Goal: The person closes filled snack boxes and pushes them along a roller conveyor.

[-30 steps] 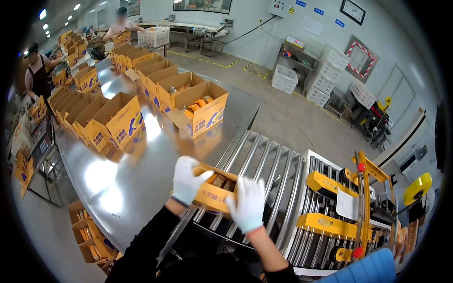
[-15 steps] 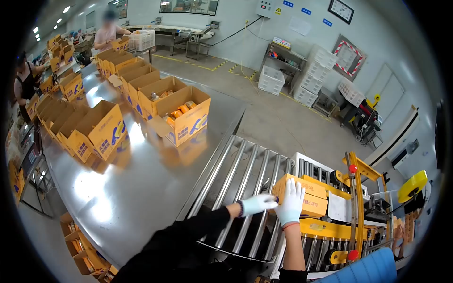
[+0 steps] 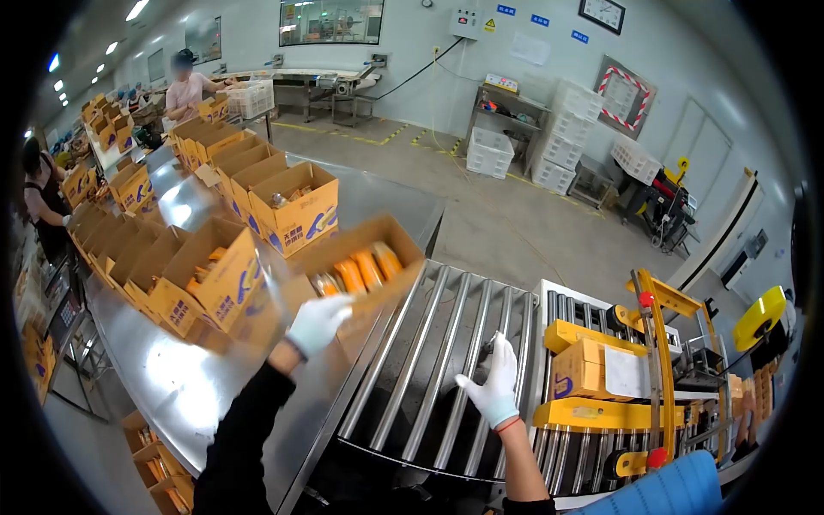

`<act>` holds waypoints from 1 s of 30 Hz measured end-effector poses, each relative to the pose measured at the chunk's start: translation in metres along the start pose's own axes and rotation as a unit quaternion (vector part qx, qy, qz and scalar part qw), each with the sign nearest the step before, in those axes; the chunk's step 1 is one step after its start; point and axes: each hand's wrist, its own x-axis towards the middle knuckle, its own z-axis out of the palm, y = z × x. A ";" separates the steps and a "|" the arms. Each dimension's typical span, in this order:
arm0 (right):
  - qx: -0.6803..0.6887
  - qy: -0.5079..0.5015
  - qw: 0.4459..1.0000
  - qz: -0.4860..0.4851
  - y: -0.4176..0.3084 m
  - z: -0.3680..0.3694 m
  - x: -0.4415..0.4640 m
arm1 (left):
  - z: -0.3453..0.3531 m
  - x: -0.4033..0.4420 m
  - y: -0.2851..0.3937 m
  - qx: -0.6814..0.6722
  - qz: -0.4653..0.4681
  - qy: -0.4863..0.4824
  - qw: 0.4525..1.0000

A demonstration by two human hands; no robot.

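My left hand (image 3: pixel 319 326), in a white glove, grips the near lower edge of an open cardboard box (image 3: pixel 403 283). The box is tilted and blurred, at the table edge beside the rollers. Several orange packets (image 3: pixel 365 270) lie inside it. Over the roller conveyor (image 3: pixel 429 369) my right hand (image 3: pixel 493 382), also gloved, is held with thumb and fingers apart and nothing in it. To its right, a closed cardboard box (image 3: pixel 577 371) sits between the yellow side guides (image 3: pixel 601 412) of a sealing machine (image 3: pixel 652 369), with a white sheet partly over it.
Rows of open cardboard boxes (image 3: pixel 206 283) stand on the steel table (image 3: pixel 172 378), some with packets inside. More filled boxes are low at the left. A blue roll (image 3: pixel 669 485) is at the near right. Co-workers (image 3: pixel 184 90) stand beyond the table.
My left hand has moved left from the conveyor to an open box, which has shifted toward me and tilted. My right hand has let go of the closed box, now deeper in the machine.
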 end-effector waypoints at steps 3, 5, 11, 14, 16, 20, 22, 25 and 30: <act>-0.086 -0.096 0.989 -0.076 -0.058 -0.022 0.017 | -0.026 -0.061 0.004 -0.089 0.044 -0.008 0.995; -0.040 -0.130 0.983 -0.125 -0.058 -0.006 0.002 | -0.011 -0.090 -0.032 -0.252 -0.237 0.099 0.933; -0.059 -0.187 0.945 -0.262 -0.039 -0.015 -0.001 | -0.026 -0.036 0.069 -0.152 0.016 -0.117 0.981; 0.183 -0.196 0.963 0.001 -0.033 -0.013 0.011 | -0.006 0.000 0.099 0.007 -0.083 -0.248 0.965; 0.143 -0.221 0.964 0.042 -0.059 -0.027 0.042 | 0.025 0.015 0.080 0.174 0.030 -0.178 0.968; -0.163 -0.069 0.972 -0.153 -0.085 -0.022 0.080 | 0.040 0.000 0.077 0.338 0.141 0.077 0.927; -0.119 -0.030 0.982 -0.146 -0.080 -0.006 0.066 | 0.040 -0.017 0.073 0.264 0.081 0.108 0.955; -0.060 -0.089 0.980 -0.170 -0.083 -0.009 0.007 | 0.069 -0.033 0.029 -0.354 -0.241 0.077 0.900; -0.190 -0.148 0.968 -0.064 -0.047 -0.035 0.000 | 0.106 0.020 0.087 -0.251 -0.264 0.044 0.930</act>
